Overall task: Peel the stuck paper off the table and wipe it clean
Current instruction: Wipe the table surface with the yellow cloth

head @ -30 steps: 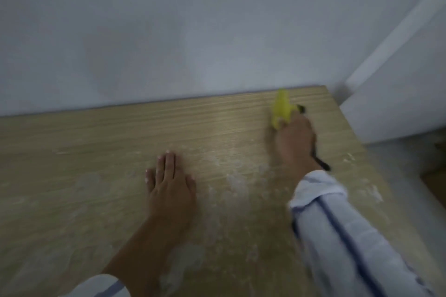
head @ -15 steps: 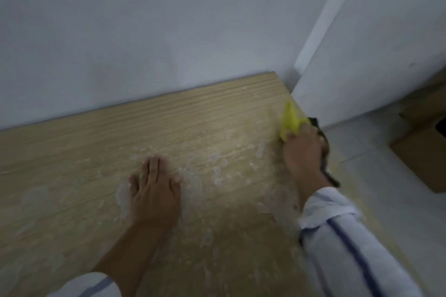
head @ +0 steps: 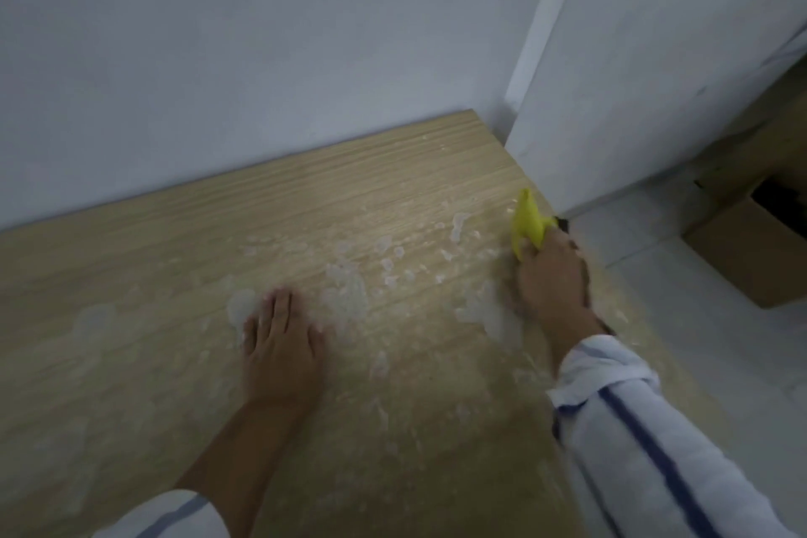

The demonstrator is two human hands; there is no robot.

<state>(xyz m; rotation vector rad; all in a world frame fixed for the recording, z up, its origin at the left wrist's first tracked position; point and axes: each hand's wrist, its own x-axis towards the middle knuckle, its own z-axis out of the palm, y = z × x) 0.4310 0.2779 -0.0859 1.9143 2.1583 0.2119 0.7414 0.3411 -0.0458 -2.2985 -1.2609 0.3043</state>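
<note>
Wood-grain bench (head: 131, 319) against the far wall, speckled mid-right with white stuck paper (head: 345, 293). Left grip (head: 281, 345) flat near centre, fingers straight, pressing down. Right grip (head: 552, 275) curled round a yellow cloth (head: 528, 223) at the right edge. Likely risk: damp pulp smeared thinner rather than lifted, or swept onto the floor.

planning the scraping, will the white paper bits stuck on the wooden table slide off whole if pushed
Probably not. The white paper scraps lie in small ragged patches across the light wooden table, so they likely tear rather than lift whole. They look thin and flat, so probably flimsy, clinging instead of sliding.
</note>
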